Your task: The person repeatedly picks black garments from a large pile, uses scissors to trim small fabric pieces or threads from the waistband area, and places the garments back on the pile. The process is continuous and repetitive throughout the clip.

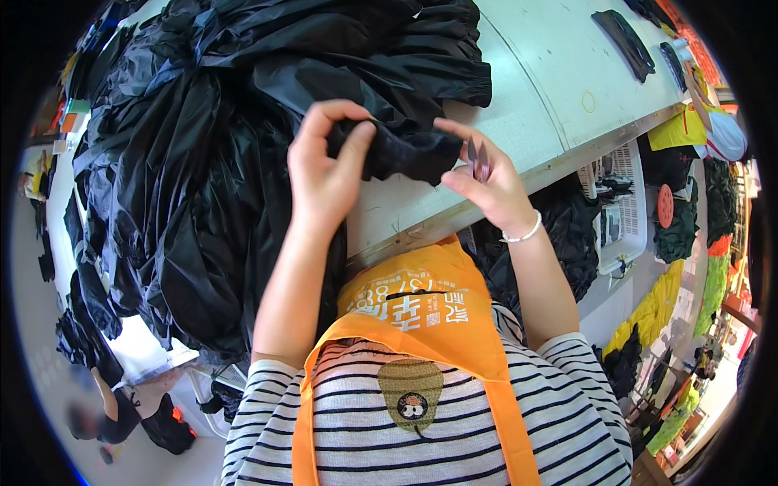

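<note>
A dark gathered edge of black fabric (pixel 413 154) is stretched between my hands above the near edge of the table. My left hand (pixel 320 166) pinches its left end between thumb and fingers. At the other end, my right hand (pixel 498 186) has thumb and index finger against the cloth. Small thread snips (pixel 478 160) are tucked in that hand, their two pointed blades sticking up. Part of the snips is hidden in the palm. A large heap of shiny black garments (pixel 211 178) lies just beyond and left of my left hand, hanging over the table edge.
The pale table (pixel 551 73) has a folded dark cloth (pixel 624 42) toward its far right. Below its edge on the right stands a white plastic basket (pixel 636 211) beside dark cloth. Yellow fabric (pixel 658 304) lies further right. Another person (pixel 113 413) is at the lower left.
</note>
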The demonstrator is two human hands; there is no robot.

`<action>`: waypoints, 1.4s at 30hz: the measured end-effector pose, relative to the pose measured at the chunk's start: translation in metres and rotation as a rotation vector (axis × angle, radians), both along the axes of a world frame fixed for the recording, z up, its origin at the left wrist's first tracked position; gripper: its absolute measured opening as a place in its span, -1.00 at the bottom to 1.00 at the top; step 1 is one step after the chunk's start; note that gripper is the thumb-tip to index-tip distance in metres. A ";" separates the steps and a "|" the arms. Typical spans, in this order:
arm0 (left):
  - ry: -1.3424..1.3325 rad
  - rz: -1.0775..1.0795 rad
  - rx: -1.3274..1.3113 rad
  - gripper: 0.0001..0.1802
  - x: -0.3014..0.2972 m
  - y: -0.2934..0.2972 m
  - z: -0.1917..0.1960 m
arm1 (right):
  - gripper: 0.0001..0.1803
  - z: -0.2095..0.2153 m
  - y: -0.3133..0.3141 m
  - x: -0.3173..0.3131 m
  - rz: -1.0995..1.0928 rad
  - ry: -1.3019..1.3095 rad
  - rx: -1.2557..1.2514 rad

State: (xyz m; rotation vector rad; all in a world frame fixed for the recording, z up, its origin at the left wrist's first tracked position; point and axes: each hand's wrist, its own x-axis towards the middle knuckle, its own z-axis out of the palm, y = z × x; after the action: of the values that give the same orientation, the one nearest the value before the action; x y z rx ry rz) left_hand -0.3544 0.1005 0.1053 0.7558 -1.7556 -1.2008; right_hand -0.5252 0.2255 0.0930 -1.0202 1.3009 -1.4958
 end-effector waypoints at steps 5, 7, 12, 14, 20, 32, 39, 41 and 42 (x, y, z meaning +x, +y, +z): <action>-0.323 0.025 -0.462 -0.83 -0.012 -0.035 0.046 | -0.70 0.009 0.008 0.012 0.268 0.076 0.222; -0.517 0.029 -0.641 -0.80 -0.033 -0.048 0.046 | -0.70 -0.001 0.007 0.019 0.340 0.043 0.176; -0.377 0.123 -1.102 -0.74 -0.058 -0.058 0.010 | -0.71 0.007 0.003 0.037 0.117 -0.251 0.238; -0.048 0.182 -0.958 -0.77 -0.050 -0.049 0.032 | -0.77 -0.007 0.011 0.025 0.029 -0.373 0.212; -0.287 -0.376 -0.516 -0.62 -0.017 -0.004 0.021 | -0.79 -0.004 0.007 0.015 -0.133 -0.379 0.197; -0.374 -0.290 -0.159 -0.84 -0.004 0.006 -0.008 | -0.87 -0.005 0.000 0.013 -0.143 0.068 0.128; -0.430 -0.212 -0.318 -0.81 -0.010 0.015 -0.011 | -0.84 0.013 -0.009 0.002 -0.103 0.683 -0.065; -0.438 -0.223 -0.317 -0.80 -0.009 0.016 -0.011 | -0.88 0.011 -0.010 0.002 -0.067 0.768 -0.060; -0.442 -0.228 -0.316 -0.79 -0.008 0.016 -0.011 | -0.90 0.010 -0.011 0.003 -0.048 0.810 -0.057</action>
State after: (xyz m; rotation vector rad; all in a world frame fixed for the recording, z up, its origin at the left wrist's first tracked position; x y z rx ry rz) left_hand -0.3625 0.1165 0.0945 0.6768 -2.3821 -0.9065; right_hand -0.5223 0.2147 0.1031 -1.7435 1.8371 -1.1812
